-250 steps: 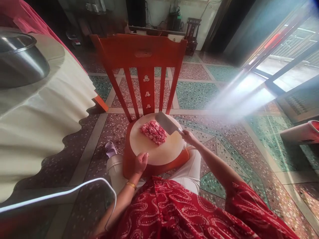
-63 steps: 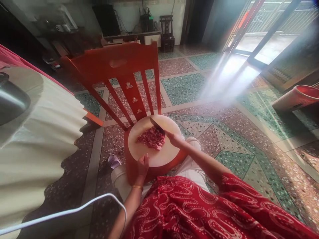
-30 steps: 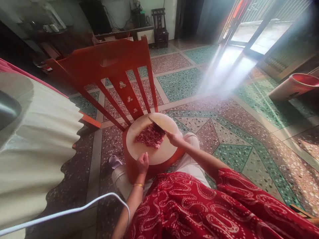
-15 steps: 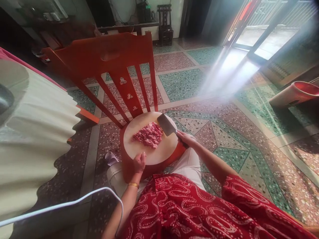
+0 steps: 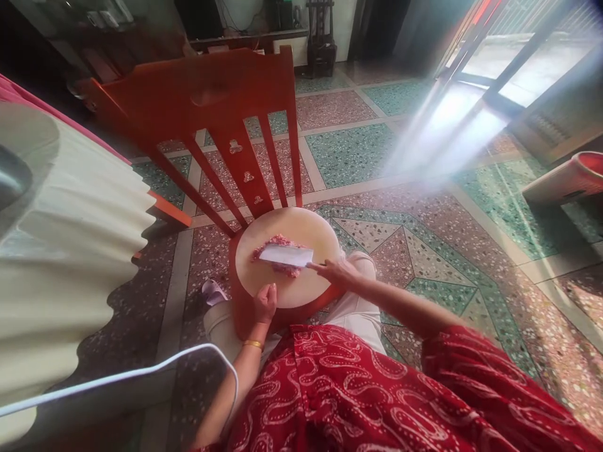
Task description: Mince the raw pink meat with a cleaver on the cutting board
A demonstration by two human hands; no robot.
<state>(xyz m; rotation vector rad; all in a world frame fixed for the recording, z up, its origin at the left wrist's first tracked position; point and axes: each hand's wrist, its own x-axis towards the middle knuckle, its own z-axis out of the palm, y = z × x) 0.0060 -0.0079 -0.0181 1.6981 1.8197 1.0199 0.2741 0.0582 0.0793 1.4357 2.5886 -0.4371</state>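
Inventory, largest first.

1. Floor (image 5: pixel 358 150): speckled tiles in green and pink, sun glare at far right.
2. Counter (image 5: pixel 70 238): left, under a cream cloth with a wavy hem.
3. Chair (image 5: pixel 211 100): red wood with a slatted back, and it carries the board on its seat.
4. Bin (image 5: pixel 565 179): red-rimmed, far right on the floor.
5. Board (image 5: pixel 306 292): round and pale, in the centre.
6. Meat (image 5: pixel 279 240): a pink minced heap on the far half of the board, partly under the blade.
7. Cleaver (image 5: pixel 286 255): its flat side lies across the heap.
8. Right hand (image 5: pixel 336 273): grip closed on the cleaver's handle.
9. Left hand (image 5: pixel 265 302): fingers curled, empty, resting on the board's near rim.

I judge the step to be gathering the mince. The next move calls for a low blade angle, kept well clear of the left hand.
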